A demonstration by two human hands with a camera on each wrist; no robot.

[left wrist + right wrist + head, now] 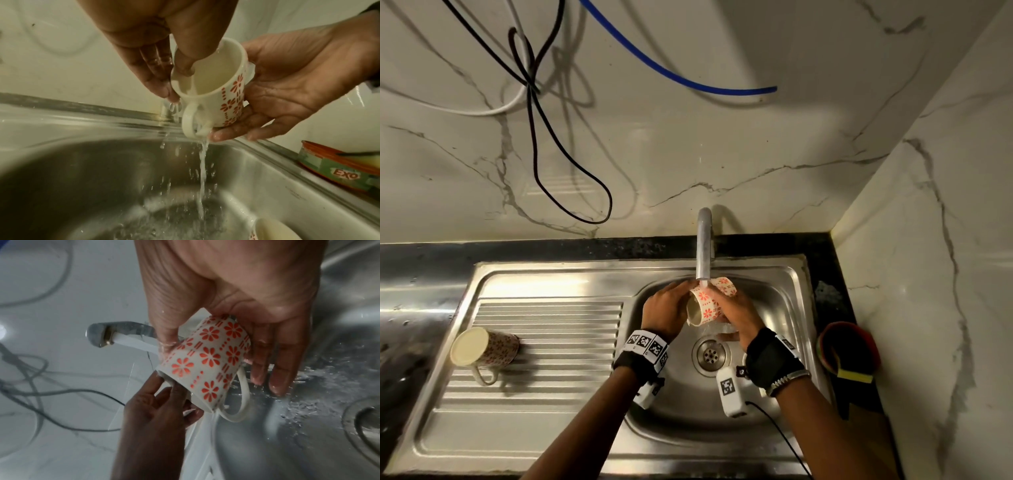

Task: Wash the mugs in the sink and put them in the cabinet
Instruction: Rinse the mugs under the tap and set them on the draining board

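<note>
A white mug with orange flowers is tilted under the running tap, above the sink basin. Its mouth points left and water pours off its handle. My left hand pinches the rim, thumb inside and fingers outside. My right hand cups the mug's body from the right, thumb over it. A flowered mug sits base up on the ribbed drainboard. The rim of another mug shows low in the basin.
A round tub of dish soap with a sponge in it stands on the black counter right of the sink. Black and white cables and a blue hose hang against the marble wall. The drain lies below my hands.
</note>
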